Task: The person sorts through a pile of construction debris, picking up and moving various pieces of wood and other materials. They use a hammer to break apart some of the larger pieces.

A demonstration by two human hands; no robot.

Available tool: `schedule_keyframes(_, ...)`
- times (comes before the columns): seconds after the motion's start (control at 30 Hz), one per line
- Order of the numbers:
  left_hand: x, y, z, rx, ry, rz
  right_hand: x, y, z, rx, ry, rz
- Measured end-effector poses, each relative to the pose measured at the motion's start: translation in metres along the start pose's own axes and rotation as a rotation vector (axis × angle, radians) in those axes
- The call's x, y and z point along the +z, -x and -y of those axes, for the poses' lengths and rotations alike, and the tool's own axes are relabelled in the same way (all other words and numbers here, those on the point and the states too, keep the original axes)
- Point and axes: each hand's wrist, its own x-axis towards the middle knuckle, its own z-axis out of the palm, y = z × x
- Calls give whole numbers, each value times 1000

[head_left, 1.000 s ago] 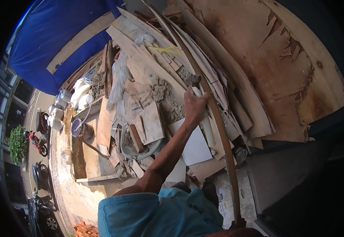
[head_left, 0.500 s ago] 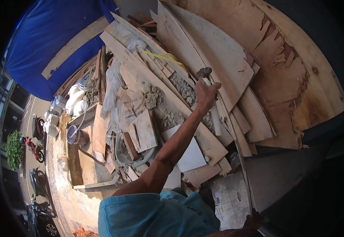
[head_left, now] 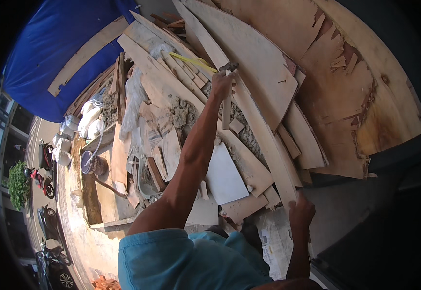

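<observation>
My left hand (head_left: 221, 86) is closed round a hammer (head_left: 226, 108) just below its dark head, and its pale handle hangs down from the fist. The hand rests close against the left edge of a long, narrow plywood strip (head_left: 261, 130); I cannot tell whether the fingers also grip that edge. At the strip's near end my right hand (head_left: 301, 211) is closed on the wood. The strip slants from the top of the view down to this hand, its broad face showing. Beneath lie grey rubble (head_left: 249, 133) and loose board pieces.
Large plywood sheets (head_left: 263, 63) with splintered edges lean on the right. Left of my arm are a white panel (head_left: 225, 174), a bucket (head_left: 94, 163), plastic sheeting (head_left: 134, 99) and white sacks (head_left: 90, 121). A blue tarp (head_left: 70, 43) hangs behind; motorbikes (head_left: 51, 232) stand far left.
My left hand and the hammer have shifted left and slightly farther away. My right hand has come up along the strip, which has turned from edge-on to show its broad face.
</observation>
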Motion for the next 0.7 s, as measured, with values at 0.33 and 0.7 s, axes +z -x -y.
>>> schedule_keyframes(0.33, -96, 183, 92, -227, -57, -66, 21, -87, 57, -187, 78, -188)
schedule_keyframes(0.7, -225, 364, 130, -513, -294, 110, 13, -146, 83, -303, 201, -375)
